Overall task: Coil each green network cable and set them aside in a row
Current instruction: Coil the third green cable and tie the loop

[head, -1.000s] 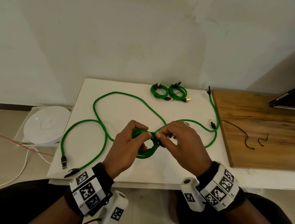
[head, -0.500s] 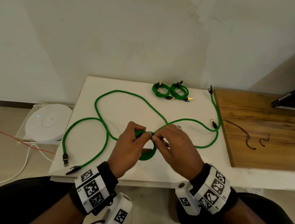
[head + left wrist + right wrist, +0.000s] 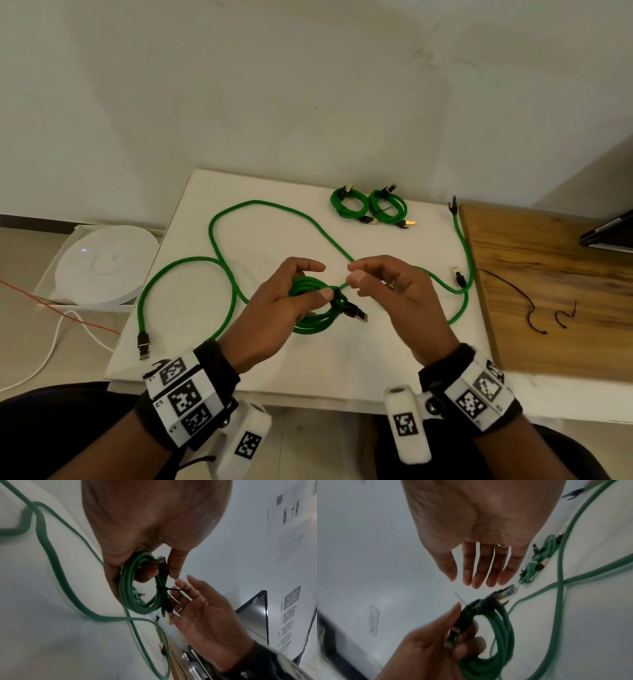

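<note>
My left hand point(image 3: 320, 281) grips a small coil of green cable point(image 3: 310, 323) just above the white table point(image 3: 342, 363); a black tie point(image 3: 176, 589) binds the coil point(image 3: 126, 588), and a plug point(image 3: 356, 313) sticks out to the right. My right hand point(image 3: 359, 274) hovers a little to the coil's right, holding nothing, its fingers point(image 3: 479, 574) straight and apart. Two tied coils point(image 3: 349, 205) point(image 3: 388, 207) lie side by side at the table's back. One long loose cable point(image 3: 219, 240) loops over the left half, and another loose cable point(image 3: 466, 253) runs along the right edge.
A wooden board point(image 3: 555, 274) adjoins the table on the right, with two black ties point(image 3: 513, 298) point(image 3: 565, 315) on it and a laptop edge point(image 3: 609, 233) behind. A round white device point(image 3: 102, 263) sits in a box on the floor at the left, with thin wires point(image 3: 51, 346) beside it.
My right hand has let go at the coil and drawn slightly right, its fingers now spread. The left hand keeps the coil, which now shows a plug sticking out.
</note>
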